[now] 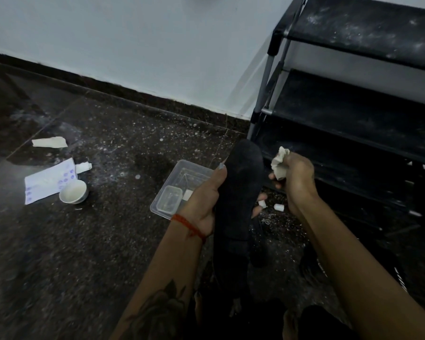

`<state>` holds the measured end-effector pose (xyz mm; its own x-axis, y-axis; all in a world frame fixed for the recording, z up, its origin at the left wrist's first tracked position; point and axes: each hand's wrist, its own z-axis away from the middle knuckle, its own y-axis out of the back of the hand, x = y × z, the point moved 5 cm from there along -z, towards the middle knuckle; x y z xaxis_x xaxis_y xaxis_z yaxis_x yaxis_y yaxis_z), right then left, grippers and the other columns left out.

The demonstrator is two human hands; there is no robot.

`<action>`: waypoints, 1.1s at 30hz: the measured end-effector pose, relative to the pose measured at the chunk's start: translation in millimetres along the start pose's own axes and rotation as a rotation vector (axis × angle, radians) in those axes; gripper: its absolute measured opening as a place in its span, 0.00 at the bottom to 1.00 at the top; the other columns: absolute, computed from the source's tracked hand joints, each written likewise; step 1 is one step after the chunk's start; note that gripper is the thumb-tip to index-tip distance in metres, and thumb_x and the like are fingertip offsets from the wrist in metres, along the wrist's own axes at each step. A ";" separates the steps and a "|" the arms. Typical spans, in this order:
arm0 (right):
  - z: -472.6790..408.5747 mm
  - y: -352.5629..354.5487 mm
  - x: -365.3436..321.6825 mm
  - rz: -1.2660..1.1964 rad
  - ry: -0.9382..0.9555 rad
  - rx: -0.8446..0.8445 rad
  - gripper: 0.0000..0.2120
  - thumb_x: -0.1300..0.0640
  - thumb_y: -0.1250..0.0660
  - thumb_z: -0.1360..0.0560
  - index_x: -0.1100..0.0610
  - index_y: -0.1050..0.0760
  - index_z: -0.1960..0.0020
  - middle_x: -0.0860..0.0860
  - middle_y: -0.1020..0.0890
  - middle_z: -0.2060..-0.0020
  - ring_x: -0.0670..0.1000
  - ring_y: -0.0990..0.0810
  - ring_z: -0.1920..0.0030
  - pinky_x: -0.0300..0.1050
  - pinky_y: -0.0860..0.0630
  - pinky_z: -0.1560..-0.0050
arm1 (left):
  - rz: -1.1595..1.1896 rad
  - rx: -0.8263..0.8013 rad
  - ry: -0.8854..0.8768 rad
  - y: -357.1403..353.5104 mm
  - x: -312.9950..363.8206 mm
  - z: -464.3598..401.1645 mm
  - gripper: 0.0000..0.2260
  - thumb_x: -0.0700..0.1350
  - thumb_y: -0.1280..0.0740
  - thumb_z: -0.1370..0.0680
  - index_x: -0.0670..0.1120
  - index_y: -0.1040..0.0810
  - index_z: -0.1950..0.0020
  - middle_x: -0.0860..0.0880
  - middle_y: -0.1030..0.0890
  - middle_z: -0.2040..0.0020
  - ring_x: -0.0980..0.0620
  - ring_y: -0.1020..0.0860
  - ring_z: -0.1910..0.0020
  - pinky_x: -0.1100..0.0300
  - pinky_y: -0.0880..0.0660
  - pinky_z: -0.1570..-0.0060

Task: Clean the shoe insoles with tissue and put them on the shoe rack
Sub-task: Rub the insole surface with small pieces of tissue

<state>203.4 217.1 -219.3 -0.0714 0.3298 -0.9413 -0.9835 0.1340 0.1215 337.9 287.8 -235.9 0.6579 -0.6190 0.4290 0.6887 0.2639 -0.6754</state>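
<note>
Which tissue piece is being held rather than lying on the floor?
The crumpled tissue in the right hand; the flat pieces near the bowl lie loose.

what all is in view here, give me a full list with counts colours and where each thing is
insole: 1, black, held upright in the middle
tissue: 1, white, crumpled, right of the insole
shoe rack: 1, black with grey poles, dusty shelves, right
plastic container: 1, clear, on the floor left of the insole, a smaller clear tub inside
bowl: 1, white, floor at left
printed sheet: 1, white with blue marks, beside the bowl
paper scraps: 2, white, floor at left
small white pieces: 2, floor by the rack
floor: dark, speckled
left hand: grips the insole, red wrist thread
right hand: holds the tissue
</note>
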 end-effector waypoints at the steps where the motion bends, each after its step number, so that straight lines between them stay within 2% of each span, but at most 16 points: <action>1: -0.3 -0.1 -0.3 0.023 -0.004 -0.002 0.14 0.59 0.48 0.23 0.54 0.29 0.64 0.51 0.26 0.71 0.49 0.29 0.71 0.42 0.36 0.73 | -0.002 0.003 -0.002 0.2 0.1 -0.1 0.22 0.58 0.46 0.20 0.43 0.26 0.37 0.39 0.20 0.44 0.40 0.21 0.46 0.46 0.22 0.51; 5: -1.0 -2.5 2.2 0.083 -0.067 -0.050 0.20 0.44 0.51 0.20 0.54 0.29 0.61 0.52 0.26 0.68 0.49 0.28 0.68 0.44 0.34 0.66 | -0.001 0.010 0.005 -0.2 0.5 0.2 0.22 0.58 0.45 0.20 0.43 0.24 0.39 0.39 0.19 0.45 0.40 0.21 0.47 0.47 0.22 0.52; 8: -3.5 4.2 4.8 0.143 -0.060 0.051 0.20 0.44 0.48 0.20 0.59 0.27 0.52 0.53 0.24 0.60 0.48 0.28 0.64 0.44 0.29 0.61 | -0.003 0.001 0.000 -0.4 0.5 0.2 0.21 0.57 0.46 0.19 0.44 0.25 0.39 0.39 0.20 0.44 0.40 0.22 0.46 0.47 0.21 0.53; 11: -1.8 5.3 -7.0 0.198 0.226 0.187 0.12 0.51 0.41 0.22 0.57 0.25 0.47 0.56 0.22 0.49 0.49 0.25 0.54 0.47 0.25 0.48 | 0.001 0.011 -0.014 0.0 1.5 -0.8 0.21 0.57 0.46 0.19 0.44 0.25 0.37 0.39 0.21 0.42 0.40 0.22 0.47 0.47 0.22 0.53; 12: 3.7 -0.3 -13.4 0.254 0.362 0.192 0.09 0.55 0.39 0.23 0.56 0.24 0.46 0.55 0.23 0.48 0.48 0.26 0.51 0.40 0.27 0.45 | 0.005 0.014 -0.015 -0.5 0.9 -1.1 0.21 0.56 0.45 0.19 0.44 0.25 0.37 0.40 0.20 0.43 0.41 0.20 0.49 0.46 0.22 0.53; 14: 20.0 -19.9 -21.6 0.376 0.613 0.114 0.12 0.64 0.36 0.26 0.58 0.21 0.44 0.53 0.26 0.48 0.43 0.30 0.49 0.22 0.36 0.48 | 0.004 0.009 -0.037 -0.7 -0.1 -1.7 0.19 0.55 0.45 0.19 0.44 0.24 0.40 0.42 0.16 0.51 0.45 0.17 0.57 0.48 0.21 0.55; 16: 33.5 -38.6 -17.7 0.432 0.805 -0.040 0.12 0.69 0.38 0.28 0.62 0.19 0.49 0.55 0.24 0.52 0.38 0.30 0.51 0.19 0.36 0.49 | -0.004 0.016 -0.072 1.3 -0.1 -3.0 0.18 0.54 0.45 0.18 0.44 0.24 0.42 0.43 0.16 0.56 0.47 0.16 0.62 0.51 0.19 0.61; 17: 36.3 -41.4 -14.8 0.466 0.852 -0.096 0.12 0.70 0.38 0.29 0.63 0.18 0.52 0.55 0.23 0.55 0.38 0.29 0.54 0.19 0.35 0.50 | -0.004 0.022 -0.078 2.7 0.0 -3.4 0.18 0.54 0.45 0.18 0.44 0.24 0.40 0.43 0.16 0.54 0.47 0.16 0.60 0.51 0.18 0.61; 19: 25.6 -32.7 -7.9 0.583 0.856 -0.086 0.14 0.73 0.37 0.32 0.61 0.17 0.54 0.56 0.19 0.58 0.43 0.24 0.56 0.22 0.33 0.52 | 0.001 0.024 -0.059 3.5 -0.1 -2.9 0.19 0.55 0.45 0.19 0.45 0.26 0.36 0.42 0.18 0.46 0.44 0.18 0.54 0.45 0.21 0.56; 22: 4.4 -2.6 -5.2 0.678 0.662 0.105 0.16 0.72 0.36 0.33 0.58 0.17 0.53 0.56 0.17 0.56 0.53 0.19 0.55 0.30 0.33 0.53 | -0.001 0.018 -0.020 4.0 -0.8 -2.6 0.23 0.57 0.45 0.19 0.44 0.29 0.32 0.38 0.22 0.39 0.40 0.22 0.47 0.43 0.22 0.54; 23: 2.3 4.7 -8.5 0.642 0.630 0.187 0.16 0.71 0.36 0.32 0.58 0.18 0.51 0.57 0.17 0.55 0.53 0.20 0.54 0.29 0.34 0.53 | -0.002 0.013 -0.012 4.1 -0.8 -3.0 0.23 0.57 0.45 0.19 0.45 0.29 0.31 0.38 0.22 0.39 0.39 0.23 0.46 0.43 0.22 0.54; 25: 9.5 3.7 -20.9 0.543 0.713 0.267 0.16 0.69 0.38 0.31 0.60 0.19 0.48 0.57 0.20 0.53 0.48 0.24 0.53 0.25 0.35 0.52 | 0.002 0.003 -0.004 3.9 -1.4 -5.0 0.22 0.58 0.45 0.20 0.45 0.28 0.33 0.39 0.20 0.43 0.40 0.21 0.48 0.44 0.22 0.53; 27: 22.3 -14.9 -27.4 0.563 0.877 0.160 0.17 0.67 0.42 0.30 0.62 0.21 0.46 0.55 0.23 0.51 0.44 0.29 0.50 0.22 0.37 0.47 | -0.014 -0.007 -0.028 2.8 -1.3 -5.1 0.20 0.56 0.45 0.19 0.46 0.27 0.34 0.42 0.17 0.48 0.43 0.18 0.54 0.43 0.22 0.54; 29: 29.7 -34.8 -19.5 0.693 0.961 -0.017 0.18 0.65 0.43 0.29 0.62 0.23 0.43 0.56 0.24 0.48 0.49 0.28 0.47 0.29 0.35 0.44 | -0.023 -0.021 -0.064 1.9 -1.4 -5.9 0.20 0.54 0.44 0.19 0.47 0.29 0.31 0.43 0.17 0.49 0.45 0.16 0.58 0.43 0.21 0.57; 31: 23.0 -37.6 -7.8 0.827 0.929 -0.092 0.16 0.63 0.42 0.26 0.62 0.24 0.40 0.58 0.25 0.47 0.56 0.26 0.46 0.37 0.33 0.46 | -0.007 -0.011 -0.082 3.8 -0.6 -6.2 0.20 0.52 0.43 0.19 0.47 0.30 0.30 0.43 0.17 0.48 0.45 0.16 0.59 0.45 0.19 0.60; 33: 8.9 -23.9 -0.3 0.859 0.809 -0.070 0.13 0.61 0.40 0.23 0.61 0.23 0.41 0.58 0.25 0.48 0.52 0.27 0.49 0.32 0.38 0.49 | 0.002 -0.037 -0.067 5.7 0.0 -6.8 0.22 0.54 0.41 0.22 0.48 0.32 0.29 0.41 0.19 0.42 0.42 0.17 0.53 0.42 0.20 0.55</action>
<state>228.4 222.1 -219.1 -0.7734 -0.4041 -0.4884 -0.5672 0.0971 0.8178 339.7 284.4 -243.8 0.6787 -0.5674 0.4663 0.6767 0.2365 -0.6972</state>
